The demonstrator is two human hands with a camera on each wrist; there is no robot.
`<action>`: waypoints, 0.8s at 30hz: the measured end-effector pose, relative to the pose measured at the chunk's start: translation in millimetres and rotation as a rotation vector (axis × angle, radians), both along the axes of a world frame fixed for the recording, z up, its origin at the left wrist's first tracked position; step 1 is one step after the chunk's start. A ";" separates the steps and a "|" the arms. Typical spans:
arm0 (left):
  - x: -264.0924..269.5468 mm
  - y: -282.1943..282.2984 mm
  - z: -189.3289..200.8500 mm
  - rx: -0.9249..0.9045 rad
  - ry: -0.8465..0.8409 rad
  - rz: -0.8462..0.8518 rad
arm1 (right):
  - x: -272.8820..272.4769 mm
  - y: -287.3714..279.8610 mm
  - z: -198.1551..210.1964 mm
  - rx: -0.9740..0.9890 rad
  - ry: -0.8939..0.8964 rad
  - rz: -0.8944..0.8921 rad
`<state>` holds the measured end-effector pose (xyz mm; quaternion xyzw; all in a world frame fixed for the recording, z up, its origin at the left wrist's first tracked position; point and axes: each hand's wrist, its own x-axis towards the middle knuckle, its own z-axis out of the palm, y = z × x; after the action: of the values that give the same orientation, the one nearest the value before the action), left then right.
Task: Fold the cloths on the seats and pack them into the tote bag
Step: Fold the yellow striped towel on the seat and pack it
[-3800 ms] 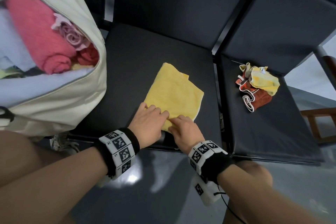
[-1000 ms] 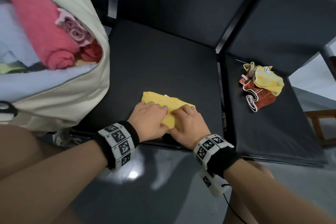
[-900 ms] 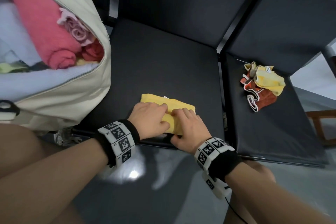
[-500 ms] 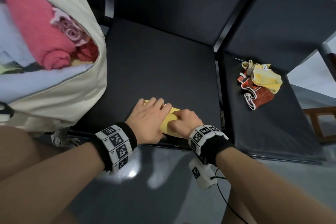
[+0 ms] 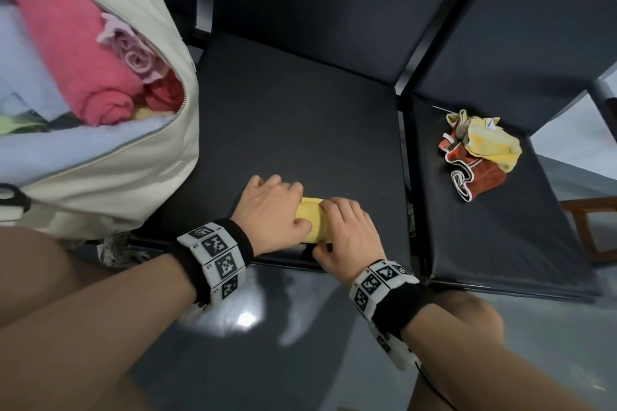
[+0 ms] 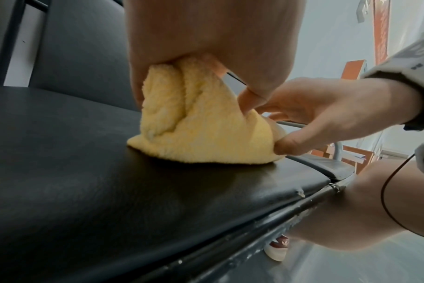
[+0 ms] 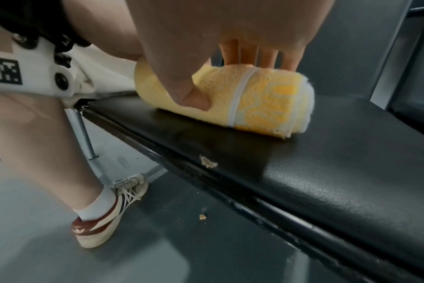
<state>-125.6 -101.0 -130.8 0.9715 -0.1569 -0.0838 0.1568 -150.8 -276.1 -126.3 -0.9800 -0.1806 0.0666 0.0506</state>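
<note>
A yellow cloth (image 5: 312, 217) (image 6: 201, 130) (image 7: 259, 103), rolled into a small bundle, lies near the front edge of the middle black seat (image 5: 300, 117). My left hand (image 5: 272, 210) grips its left end, fingers curled over the top. My right hand (image 5: 347, 230) grips the right end, its thumb (image 7: 194, 97) pressed into the roll's near side. Most of the roll is hidden under both hands in the head view. The cream tote bag (image 5: 110, 183) stands open on the left seat, packed with pink, lilac, red and pale blue cloths.
A crumpled yellow cloth (image 5: 487, 140) sits on a rust-red cloth (image 5: 480, 177) on the right seat (image 5: 500, 243). Dark seat backs rise behind. My knees and a shoe (image 7: 104, 214) are just before the seat's front edge, above a glossy grey floor.
The flat yellow cloth has been folded, then rolled toward me into a tight bundle. Both hands have drawn back toward the seat's front edge and closed round it.
</note>
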 end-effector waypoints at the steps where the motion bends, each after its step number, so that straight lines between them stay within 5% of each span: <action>1: -0.3 0.8 0.0 0.004 -0.037 -0.005 | 1.7 0.7 -0.8 -0.002 0.019 -0.013; 7: -2.2 1.7 -1.8 -0.095 -0.232 -0.045 | 21.8 6.6 3.2 -0.017 0.071 -0.049; 14: -1.0 3.7 -1.7 -0.018 -0.182 -0.034 | 3.6 7.1 -12.0 -0.003 -0.130 -0.080; 24: -10.2 5.2 -13.1 0.161 -0.085 -0.059 | 11.9 8.7 -26.1 -0.050 -0.004 -0.086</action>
<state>-135.8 -95.7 -143.9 0.9785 -0.1848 -0.0597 0.0688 -138.9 -267.4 -152.4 -0.9879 -0.1368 0.0670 0.0285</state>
